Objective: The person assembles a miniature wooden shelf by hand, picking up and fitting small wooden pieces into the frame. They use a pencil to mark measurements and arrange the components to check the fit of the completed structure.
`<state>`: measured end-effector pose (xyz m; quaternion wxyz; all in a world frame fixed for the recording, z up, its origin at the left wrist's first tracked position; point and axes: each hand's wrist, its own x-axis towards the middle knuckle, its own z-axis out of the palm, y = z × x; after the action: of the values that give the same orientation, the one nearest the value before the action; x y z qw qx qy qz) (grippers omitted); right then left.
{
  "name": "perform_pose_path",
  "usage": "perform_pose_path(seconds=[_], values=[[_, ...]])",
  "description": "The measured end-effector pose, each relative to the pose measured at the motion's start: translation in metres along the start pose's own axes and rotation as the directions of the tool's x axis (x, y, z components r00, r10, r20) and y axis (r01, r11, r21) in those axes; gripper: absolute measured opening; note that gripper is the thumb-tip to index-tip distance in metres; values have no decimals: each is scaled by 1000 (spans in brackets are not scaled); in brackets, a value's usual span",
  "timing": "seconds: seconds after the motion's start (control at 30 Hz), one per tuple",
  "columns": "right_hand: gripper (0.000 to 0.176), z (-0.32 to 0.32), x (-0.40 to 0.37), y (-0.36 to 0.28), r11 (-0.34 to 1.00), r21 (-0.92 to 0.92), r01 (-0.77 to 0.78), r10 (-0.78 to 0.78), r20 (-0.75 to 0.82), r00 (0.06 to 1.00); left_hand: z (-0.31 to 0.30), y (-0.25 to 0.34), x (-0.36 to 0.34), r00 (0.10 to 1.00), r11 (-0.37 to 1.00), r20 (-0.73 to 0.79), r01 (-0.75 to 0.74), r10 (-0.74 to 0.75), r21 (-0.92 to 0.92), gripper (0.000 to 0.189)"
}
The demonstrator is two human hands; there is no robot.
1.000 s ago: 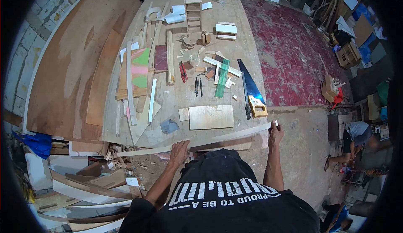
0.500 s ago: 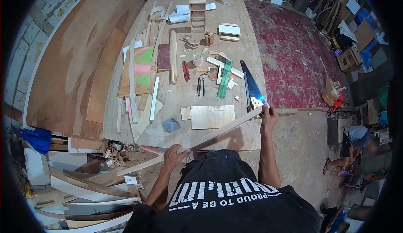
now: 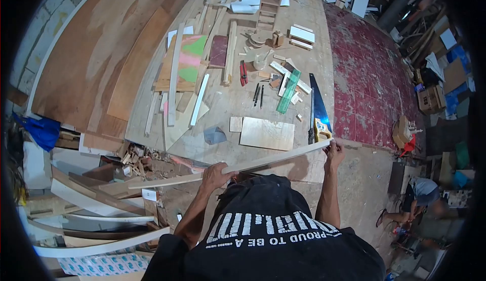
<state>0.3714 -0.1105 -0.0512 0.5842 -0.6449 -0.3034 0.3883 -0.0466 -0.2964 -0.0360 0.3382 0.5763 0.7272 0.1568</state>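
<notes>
A long, narrow wooden strip (image 3: 276, 158) slants across the table's front edge, held at two places. My left hand (image 3: 216, 176) is closed around it left of its middle, and the strip runs on past that hand to the lower left. At the right end, my right hand (image 3: 334, 154) grips the tip with bent fingers. Just beyond that hand lies a hand saw (image 3: 319, 109) with a yellow handle. A flat wooden board (image 3: 267, 133) rests behind the strip, a small wood block (image 3: 236, 124) beside it.
On the table (image 3: 223, 104) lie a green ruler (image 3: 288, 91), a red cutter (image 3: 243, 73), dark pencils (image 3: 258, 94) and a small wooden shelf (image 3: 268, 10). Large plywood sheets (image 3: 86, 53) lean at left. Another person (image 3: 422, 195) bends down at right.
The view has shifted, so the table's things appear farther right. The strip lies at a flatter angle now, still held by both hands.
</notes>
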Motion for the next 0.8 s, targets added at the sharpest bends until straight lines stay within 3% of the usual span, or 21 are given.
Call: perform_pose_path(seconds=[0.33,0.4,0.53,0.6,0.8], values=[[21,-71,18,39,993,-118,-32,20,-106,994,50,9,34,992,993,43,-115,116,-27,58],[20,-87,17,55,989,-139,-52,37,-104,994,55,10,40,982,991,139,-133,129,18,55],[17,-98,6,71,974,-131,-183,166,-132,977,69,-10,48,976,980,133,-182,171,77,49],[13,-98,0,73,971,-94,-220,205,-150,967,73,-17,48,950,944,100,-307,296,124,44],[14,-94,9,82,969,-72,-235,218,-191,957,64,-5,50,955,928,39,-295,294,228,42]])
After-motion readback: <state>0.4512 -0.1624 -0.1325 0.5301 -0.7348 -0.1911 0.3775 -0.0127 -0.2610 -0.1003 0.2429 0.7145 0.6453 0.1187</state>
